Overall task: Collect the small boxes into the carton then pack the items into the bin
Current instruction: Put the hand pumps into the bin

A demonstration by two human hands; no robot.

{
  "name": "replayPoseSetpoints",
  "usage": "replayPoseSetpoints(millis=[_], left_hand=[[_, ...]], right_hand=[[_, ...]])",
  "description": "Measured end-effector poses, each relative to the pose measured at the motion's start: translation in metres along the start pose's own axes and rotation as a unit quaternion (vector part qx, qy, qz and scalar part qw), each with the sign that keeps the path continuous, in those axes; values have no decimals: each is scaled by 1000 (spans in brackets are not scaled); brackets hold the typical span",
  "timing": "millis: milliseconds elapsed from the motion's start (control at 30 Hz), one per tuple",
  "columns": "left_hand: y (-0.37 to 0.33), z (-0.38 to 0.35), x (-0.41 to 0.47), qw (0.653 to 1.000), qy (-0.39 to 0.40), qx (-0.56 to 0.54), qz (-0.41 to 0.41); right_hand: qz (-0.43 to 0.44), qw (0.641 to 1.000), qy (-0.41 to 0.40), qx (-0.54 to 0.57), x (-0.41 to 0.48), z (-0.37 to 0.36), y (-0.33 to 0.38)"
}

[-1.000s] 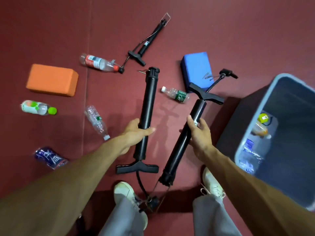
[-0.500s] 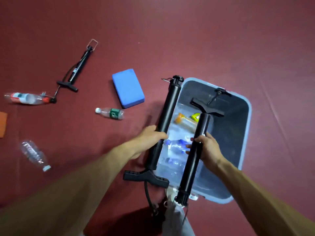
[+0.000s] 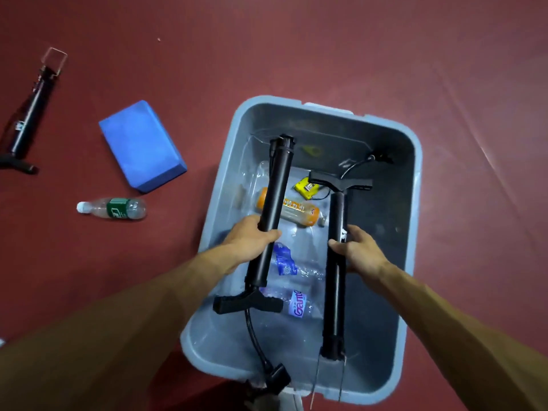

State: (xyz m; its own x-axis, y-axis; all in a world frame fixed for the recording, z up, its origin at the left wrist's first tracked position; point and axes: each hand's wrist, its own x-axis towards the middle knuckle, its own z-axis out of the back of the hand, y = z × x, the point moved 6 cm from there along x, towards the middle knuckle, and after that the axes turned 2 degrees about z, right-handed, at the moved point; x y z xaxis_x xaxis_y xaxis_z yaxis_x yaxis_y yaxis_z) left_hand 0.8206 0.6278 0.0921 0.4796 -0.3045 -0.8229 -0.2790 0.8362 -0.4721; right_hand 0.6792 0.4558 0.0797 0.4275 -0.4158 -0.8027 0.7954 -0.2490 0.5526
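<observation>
Left grip (image 3: 252,237) clasps 1 pump (image 3: 278,179), right grip (image 3: 361,250) 2nd pump (image 3: 335,307), over bin (image 3: 201,351) of bottles (image 3: 299,210).

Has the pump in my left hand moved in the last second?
Yes. The pump gripped by the left hand has moved right, from left of the bin to over its inside.

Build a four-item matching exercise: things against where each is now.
Things: 1 orange bottle; 2 green-label bottle; 3 pump with hose over the near rim; 4 pump with its handle at the far end.
Places: A gripped by the right hand; B lying on the floor; C gripped by the left hand; D lying in the bin.
Pairs: 1-D, 2-B, 3-C, 4-A.
</observation>
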Motion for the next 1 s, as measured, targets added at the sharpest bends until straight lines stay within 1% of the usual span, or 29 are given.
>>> replayPoseSetpoints(millis=[100, 267, 333, 400, 433, 567, 733, 867, 1000], left_hand=[[13, -11, 30, 1000, -14, 23, 9], [36, -12, 65, 996, -72, 45, 32], [37, -12, 74, 996, -77, 34, 28], [33, -8, 76, 996, -86, 26, 26], [31, -7, 75, 996, -85, 23, 27], [21, 0, 57, 998, -60, 16, 22], [8, 36, 5, 999, -46, -17, -11], [18, 92, -51, 998, -47, -37, -35], [63, 171, -108, 994, -74, -81, -25]], right_hand=[[-2, 1000, -7, -25, 32, -3, -19], [-5, 991, -65, -120, 70, -5, -42], [-9, 987, -108, -123, 79, -3, -45], [-24, 984, -152, -93, 80, 0, -46], [-27, 983, -161, -85, 80, 1, -46], [-27, 985, -140, -93, 65, -4, -34], [-8, 991, -116, -65, 20, -25, 10], [42, 992, -100, -67, -27, -66, 63], [94, 990, -69, -76, -83, -133, 115]])
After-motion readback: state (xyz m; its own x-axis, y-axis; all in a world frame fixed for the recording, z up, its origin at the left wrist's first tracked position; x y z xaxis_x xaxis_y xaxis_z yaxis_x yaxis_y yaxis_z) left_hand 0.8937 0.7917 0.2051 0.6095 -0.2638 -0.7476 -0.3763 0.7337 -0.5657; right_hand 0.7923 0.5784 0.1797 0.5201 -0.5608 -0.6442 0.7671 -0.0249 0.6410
